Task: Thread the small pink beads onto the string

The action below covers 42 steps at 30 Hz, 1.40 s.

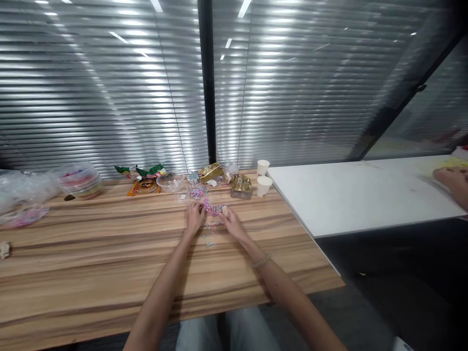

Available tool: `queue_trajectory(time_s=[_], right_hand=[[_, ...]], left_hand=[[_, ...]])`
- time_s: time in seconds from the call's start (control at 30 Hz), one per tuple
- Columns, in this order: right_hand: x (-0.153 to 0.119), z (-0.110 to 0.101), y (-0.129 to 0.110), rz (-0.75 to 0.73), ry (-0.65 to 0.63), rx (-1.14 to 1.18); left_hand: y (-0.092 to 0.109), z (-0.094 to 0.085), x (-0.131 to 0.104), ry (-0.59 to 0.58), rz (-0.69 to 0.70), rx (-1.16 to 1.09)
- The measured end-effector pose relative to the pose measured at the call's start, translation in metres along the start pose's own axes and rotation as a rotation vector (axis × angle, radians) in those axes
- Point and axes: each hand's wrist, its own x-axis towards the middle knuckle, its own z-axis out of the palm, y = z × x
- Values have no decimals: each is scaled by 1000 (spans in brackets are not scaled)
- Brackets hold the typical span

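Observation:
A loose heap of tiny pink, purple and pale pieces [213,209] lies on the wooden table. At its left edge, my left hand [195,217] rests with the fingers curled down against the pieces; what they pinch, if anything, is hidden. On the right side of the heap, my right hand [232,225] has its thumb and fingers closed around a small cream-coloured lump [224,211]. A few stray pieces [210,243] are scattered nearer to me. Just behind the heap stands a clear jar [193,181] with a silvery top, more tiny pieces at its base.
Behind are a clear bowl [170,183], green snack packaging [155,170], a gold wrapper [211,171], a gold tray [241,185] and two paper cups [263,185]. Stacked plastic tubs [79,180] stand left. Another person's hand [453,179] is over the white table [358,195].

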Motion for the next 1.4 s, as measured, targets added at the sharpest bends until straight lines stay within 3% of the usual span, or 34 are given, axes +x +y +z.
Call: queue_trajectory(time_s=[0.17, 0.3, 0.53, 0.83, 1.03, 1.23, 1.4], right_hand=[[1, 0, -6, 5, -7, -2], [-1, 0, -9, 0, -19, -37], [-7, 1, -18, -19, -142, -63], [-10, 2, -22, -26, -182, -19], [-7, 2, -19, 2, -98, 23], [-9, 0, -20, -8, 5, -162], [-9, 4, -16, -58, -166, -50]], left_hand=[[1, -2, -1, 4, -77, -182], [14, -17, -25, -58, -185, -409], [41, -34, -62, -114, -257, -537], [35, -30, -63, -171, -249, -607], [30, -26, -62, -121, -275, -609], [30, -27, -61, -146, -250, -604], [32, -29, -61, -191, -219, -622]])
